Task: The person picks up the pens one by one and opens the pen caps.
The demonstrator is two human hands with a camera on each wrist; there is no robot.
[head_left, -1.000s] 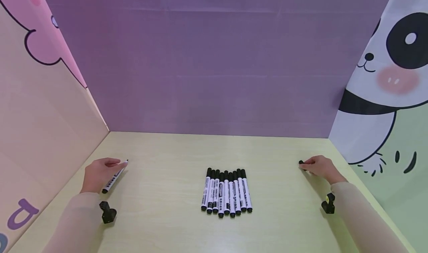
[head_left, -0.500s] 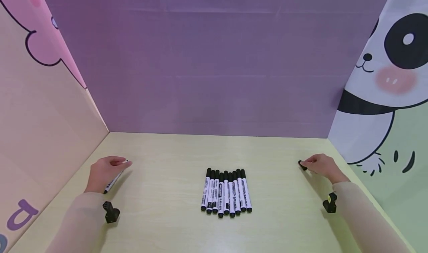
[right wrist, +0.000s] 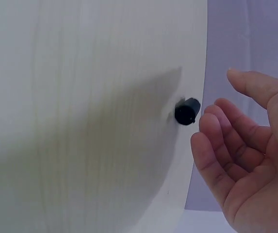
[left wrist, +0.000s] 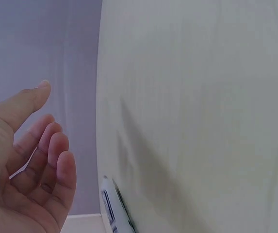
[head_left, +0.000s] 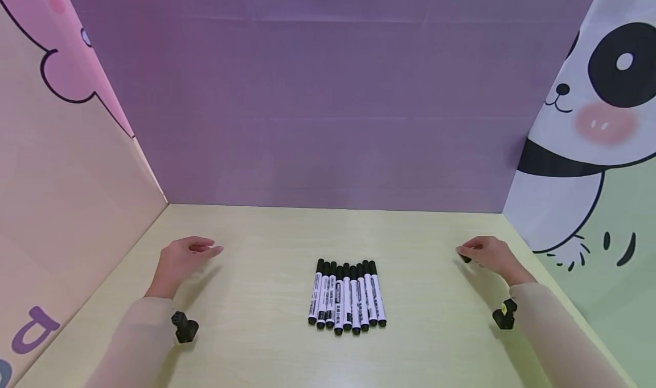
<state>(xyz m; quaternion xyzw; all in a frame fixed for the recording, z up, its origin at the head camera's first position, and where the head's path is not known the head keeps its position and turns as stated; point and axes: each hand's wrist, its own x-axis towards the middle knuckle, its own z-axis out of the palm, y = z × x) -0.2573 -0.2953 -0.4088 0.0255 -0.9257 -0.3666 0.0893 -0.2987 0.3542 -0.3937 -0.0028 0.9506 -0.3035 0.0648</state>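
My left hand hovers over the left side of the table with thumb and fingers apart and relaxed, holding nothing. In the left wrist view a white marker without a visible cap lies on the table near that hand; in the head view the hand and sleeve hide it. At the right, a black marker cap rests on the table. Beside it is my right hand, its thumb and loosely curled fingers apart from the cap. In the middle, several white markers with black caps lie side by side.
The pale wooden table meets a purple back wall. Printed panels stand at both sides, a pink one on the left and a panda panel on the right. A black wrist camera sits by the left sleeve.
My left hand has let go of the marker at the left and moved right. My right hand pinched the cap earlier; now its fingers are apart from it. The marker row stays put.
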